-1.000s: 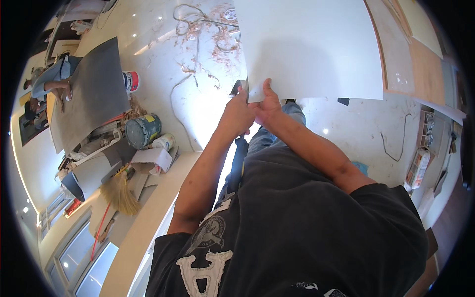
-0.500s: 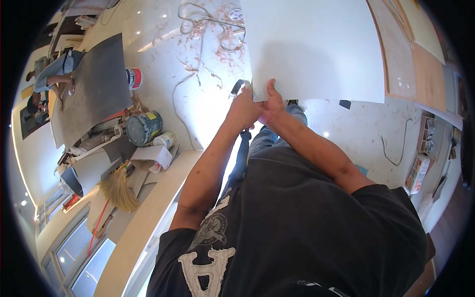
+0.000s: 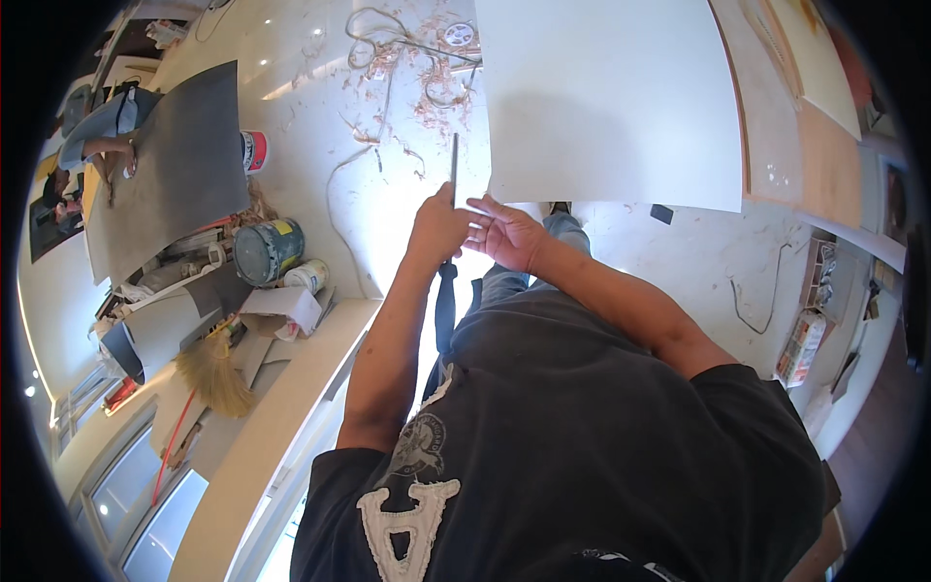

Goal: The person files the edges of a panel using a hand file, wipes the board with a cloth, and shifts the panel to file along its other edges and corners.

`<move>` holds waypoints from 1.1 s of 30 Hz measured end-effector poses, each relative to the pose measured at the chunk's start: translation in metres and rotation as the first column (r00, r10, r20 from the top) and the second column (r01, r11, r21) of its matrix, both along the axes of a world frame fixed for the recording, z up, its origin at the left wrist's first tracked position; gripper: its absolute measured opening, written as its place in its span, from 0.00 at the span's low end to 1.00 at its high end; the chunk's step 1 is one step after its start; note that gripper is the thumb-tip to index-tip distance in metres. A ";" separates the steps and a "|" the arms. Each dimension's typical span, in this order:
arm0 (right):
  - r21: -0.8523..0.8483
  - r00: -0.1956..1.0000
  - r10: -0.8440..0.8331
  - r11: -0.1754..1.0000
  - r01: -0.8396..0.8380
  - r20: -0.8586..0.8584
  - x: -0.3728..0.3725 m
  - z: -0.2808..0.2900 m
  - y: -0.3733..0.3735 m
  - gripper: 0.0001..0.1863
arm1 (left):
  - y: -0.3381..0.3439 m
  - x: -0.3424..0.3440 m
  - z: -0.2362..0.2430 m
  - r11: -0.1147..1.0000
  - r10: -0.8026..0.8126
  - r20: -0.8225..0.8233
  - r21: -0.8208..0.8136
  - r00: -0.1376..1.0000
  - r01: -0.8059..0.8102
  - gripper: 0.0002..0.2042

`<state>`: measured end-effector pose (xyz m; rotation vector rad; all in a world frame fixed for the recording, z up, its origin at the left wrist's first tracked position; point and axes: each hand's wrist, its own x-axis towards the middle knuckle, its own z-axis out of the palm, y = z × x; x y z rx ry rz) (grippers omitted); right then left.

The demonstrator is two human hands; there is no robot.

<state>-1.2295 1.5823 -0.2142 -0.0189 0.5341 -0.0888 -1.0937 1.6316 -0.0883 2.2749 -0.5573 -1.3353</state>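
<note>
While your left hand [image 3: 438, 231] is gripping a thin dark strip [image 3: 456, 160] left of the white panel [image 3: 621, 126], your right hand [image 3: 512, 236] is reaching, loosely spread, by the panel's corner; I cannot tell if it's touching the strip.

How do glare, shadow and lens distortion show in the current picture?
Head view: glare washes out the floor beside the left hand; a soft shadow falls on the white sheet; the fisheye bows that sheet's right edge and leaves dark corners.

The sheet [image 3: 621, 107] is plain white, the shirt [image 3: 621, 427] black with pale patches [image 3: 412, 522], the broom [image 3: 215, 376] straw-yellow.
</note>
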 end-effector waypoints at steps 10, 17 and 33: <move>-0.737 0.773 0.533 0.356 -0.575 -0.345 0.003 0.094 -0.047 0.20 | 0.044 -0.006 0.009 0.935 0.342 -0.094 -0.067 0.935 -0.349 0.32; -0.109 0.586 0.130 -0.991 0.072 -0.800 0.105 0.125 -0.106 0.16 | 0.090 0.000 -0.018 0.854 0.500 -0.204 -0.044 0.841 -0.518 0.22; 0.039 -0.095 -0.072 -0.949 0.312 -0.993 0.128 0.033 -0.057 0.22 | 0.194 -0.012 -0.055 0.580 0.799 -0.225 0.044 0.558 -0.813 0.12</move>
